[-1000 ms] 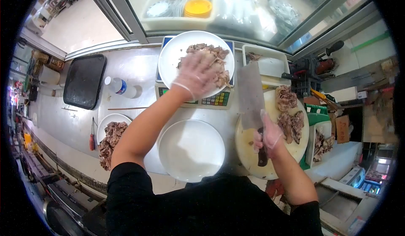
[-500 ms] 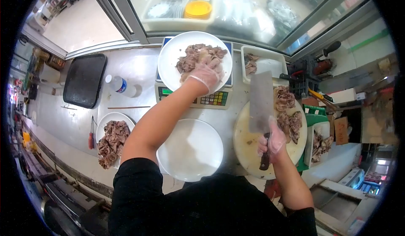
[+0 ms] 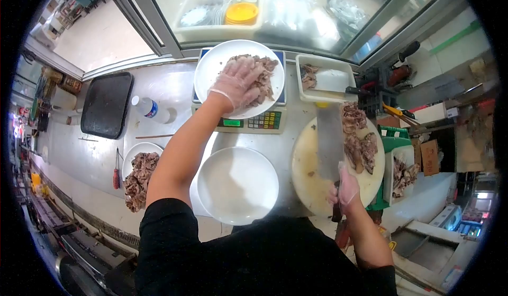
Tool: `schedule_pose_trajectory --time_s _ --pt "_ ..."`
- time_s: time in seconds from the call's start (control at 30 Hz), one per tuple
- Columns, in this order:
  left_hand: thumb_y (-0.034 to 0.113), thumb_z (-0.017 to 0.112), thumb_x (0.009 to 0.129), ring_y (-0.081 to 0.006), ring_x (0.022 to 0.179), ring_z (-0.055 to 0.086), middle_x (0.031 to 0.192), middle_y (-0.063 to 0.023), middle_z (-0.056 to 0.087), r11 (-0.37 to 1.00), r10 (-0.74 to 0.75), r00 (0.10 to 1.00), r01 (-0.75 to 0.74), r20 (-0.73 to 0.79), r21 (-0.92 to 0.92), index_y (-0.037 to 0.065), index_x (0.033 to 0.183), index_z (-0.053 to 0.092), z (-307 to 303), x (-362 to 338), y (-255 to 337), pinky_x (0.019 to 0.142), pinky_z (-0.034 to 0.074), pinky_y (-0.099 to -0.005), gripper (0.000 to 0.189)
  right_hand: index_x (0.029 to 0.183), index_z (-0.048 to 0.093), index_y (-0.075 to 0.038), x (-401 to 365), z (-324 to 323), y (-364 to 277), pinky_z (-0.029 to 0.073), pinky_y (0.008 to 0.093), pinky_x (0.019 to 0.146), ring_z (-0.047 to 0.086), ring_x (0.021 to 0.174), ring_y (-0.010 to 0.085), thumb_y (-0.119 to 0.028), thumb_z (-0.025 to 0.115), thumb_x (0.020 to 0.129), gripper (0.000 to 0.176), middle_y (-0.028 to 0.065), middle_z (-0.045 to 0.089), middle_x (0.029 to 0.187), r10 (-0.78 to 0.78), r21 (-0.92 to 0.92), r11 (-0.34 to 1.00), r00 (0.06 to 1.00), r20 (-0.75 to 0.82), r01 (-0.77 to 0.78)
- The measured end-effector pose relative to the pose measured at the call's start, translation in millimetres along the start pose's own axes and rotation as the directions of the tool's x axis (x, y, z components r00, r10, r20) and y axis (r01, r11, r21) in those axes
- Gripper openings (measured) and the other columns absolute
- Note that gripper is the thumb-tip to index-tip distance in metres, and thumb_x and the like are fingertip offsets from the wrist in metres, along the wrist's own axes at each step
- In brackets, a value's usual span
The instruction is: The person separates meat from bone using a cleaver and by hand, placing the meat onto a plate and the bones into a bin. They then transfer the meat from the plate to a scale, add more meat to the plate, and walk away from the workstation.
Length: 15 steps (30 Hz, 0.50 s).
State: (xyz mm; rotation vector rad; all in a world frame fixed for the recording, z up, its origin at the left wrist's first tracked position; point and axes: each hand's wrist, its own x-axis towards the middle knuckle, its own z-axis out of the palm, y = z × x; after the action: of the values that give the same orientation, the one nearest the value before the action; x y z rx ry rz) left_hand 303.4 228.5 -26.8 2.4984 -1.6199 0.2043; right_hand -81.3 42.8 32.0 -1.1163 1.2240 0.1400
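My left hand (image 3: 238, 84), in a clear plastic glove, lies with fingers outstretched on a pile of sliced meat (image 3: 264, 74). That meat is on a white plate (image 3: 209, 79), which rests on a digital scale (image 3: 254, 124). In my gloved right hand (image 3: 346, 187) is the handle of a cleaver (image 3: 329, 142), its broad blade over the round cutting board (image 3: 307, 190). Beside the blade, chunks of meat (image 3: 365, 148) sit on the board's right half. A bare white plate (image 3: 238, 185) is in front of my body, and another meat pile (image 3: 142, 174) is to the left.
A black tray (image 3: 107, 104), a bottle (image 3: 145, 106), a thin stick (image 3: 153, 136) and a screwdriver (image 3: 116, 174) lie on the left of the metal counter. At the back right, a white bin (image 3: 328, 95) holds meat and another blade. Glass window panels (image 3: 296, 37) border the back.
My left hand has shifted left across the meat and its fingers have spread out flat. The cleaver stays in my right hand, over the board. The view has shifted slightly.
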Motion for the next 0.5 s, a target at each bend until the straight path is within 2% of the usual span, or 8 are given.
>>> schedule_pose_trajectory --time_s 0.07,0.1,0.17,0.2,0.27,0.3,0.37,0.5 --pt "0.038 0.048 0.096 -0.0357 0.141 0.031 0.151 -0.0183 0.036 0.98 -0.182 0.971 0.192 -0.158 0.047 0.015 0.143 0.044 -9.3 2.9 2.7 0.119 0.019 -0.0461 0.052 0.097 0.052 -0.005 16.5 -32.7 31.5 0.04 0.0401 0.044 0.047 0.042 0.0268 -0.052 0.049 0.097 0.047 0.0109 0.048 0.056 -0.239 -0.413 0.875 0.968 0.082 0.251" --pt "0.038 0.048 0.096 -0.0357 0.141 0.031 0.151 -0.0183 0.036 0.98 -0.183 0.97 0.194 -0.159 0.05 0.015 0.143 0.044 -11.8 2.0 9.0 0.119 0.019 -0.0461 0.052 0.097 0.052 -0.005 18.0 -43.9 42.0 0.04 0.0401 0.044 0.047 0.042 0.0268 -0.052 0.049 0.097 0.047 0.0109 0.048 0.056 -0.241 -0.413 0.875 0.967 0.085 0.254" --pt "0.034 0.052 0.094 -0.0373 0.134 0.041 0.14 -0.0198 0.047 0.973 -0.223 0.924 0.19 -0.312 -0.131 0.013 0.133 0.054 -14.9 -2.1 33.6 0.115 0.027 -0.0475 0.044 0.111 0.059 -0.005 21.0 -64.6 60.8 0.05 0.0454 0.063 0.061 0.067 0.0394 -0.037 0.05 0.096 0.037 0.0229 0.059 0.074 -0.709 -0.789 0.075 0.589 0.387 0.609" --pt "0.034 0.056 0.092 -0.038 0.124 0.049 0.128 -0.018 0.057 0.996 -0.086 0.952 0.083 -0.295 -0.024 0.011 0.12 0.063 -16.7 -3.9 49.0 0.108 0.037 -0.0476 0.037 0.111 0.059 -0.005 23.2 -78.3 72.4 0.05 0.0454 0.063 0.061 0.067 0.0394 -0.037 0.05 0.096 0.037 0.0229 0.059 0.074 -0.71 -0.784 0.071 0.584 0.395 0.616" --pt "0.033 0.06 0.089 -0.0363 0.114 0.057 0.117 -0.0154 0.063 0.924 -0.087 0.965 -0.015 -0.246 -0.382 0.011 0.114 0.065 -16.5 -15.2 95.5 0.099 0.045 -0.047 0.034 0.118 0.057 -0.005 24.7 -101.6 91.1 0.049 0.0479 0.074 0.061 0.085 0.0473 -0.038 0.05 0.095 0.041 0.0278 0.063 0.089 -0.578 -0.785 0.244 0.735 0.354 0.57" --pt "0.031 0.063 0.088 -0.0353 0.103 0.062 0.109 -0.015 0.066 0.9 -0.084 0.989 0.024 -0.121 -0.435 0.011 0.113 0.066 -21.0 -21.9 125.2 0.091 0.049 -0.0463 0.032 0.118 0.057 -0.005 17.9 -101.0 87.1 0.049 0.0479 0.074 0.061 0.085 0.0473 -0.038 0.05 0.095 0.041 0.0278 0.063 0.089 -0.576 -0.781 0.239 0.731 0.365 0.578" --pt "0.029 0.064 0.088 -0.0357 0.094 0.063 0.101 -0.0158 0.067 0.855 -0.01 1.0 0.006 -0.006 -0.518 0.01 0.106 0.067 -10.2 -43.9 183.7 0.087 0.05 -0.0467 0.026 0.121 0.056 -0.004 -4.4 -98.5 74.8 0.049 0.0496 0.08 0.061 0.092 0.0481 -0.039 0.049 0.096 0.043 0.0292 0.064 0.1 -0.292 -0.882 0.414 0.95 0.107 0.226" --pt "0.028 0.066 0.086 -0.0369 0.083 0.062 0.086 -0.0164 0.065 0.779 0.056 0.988 0.048 0.147 -0.625 0.009 0.093 0.067 32.1 -67.6 276.7 0.079 0.051 -0.0458 0.02 0.121 0.057 -0.003 -11.0 -130.4 85.0 0.049 0.0492 0.084 0.061 0.098 0.0475 -0.04 0.051 0.096 0.046 0.0292 0.065 0.102 -0.277 -0.916 0.351 0.956 0.096 0.194"
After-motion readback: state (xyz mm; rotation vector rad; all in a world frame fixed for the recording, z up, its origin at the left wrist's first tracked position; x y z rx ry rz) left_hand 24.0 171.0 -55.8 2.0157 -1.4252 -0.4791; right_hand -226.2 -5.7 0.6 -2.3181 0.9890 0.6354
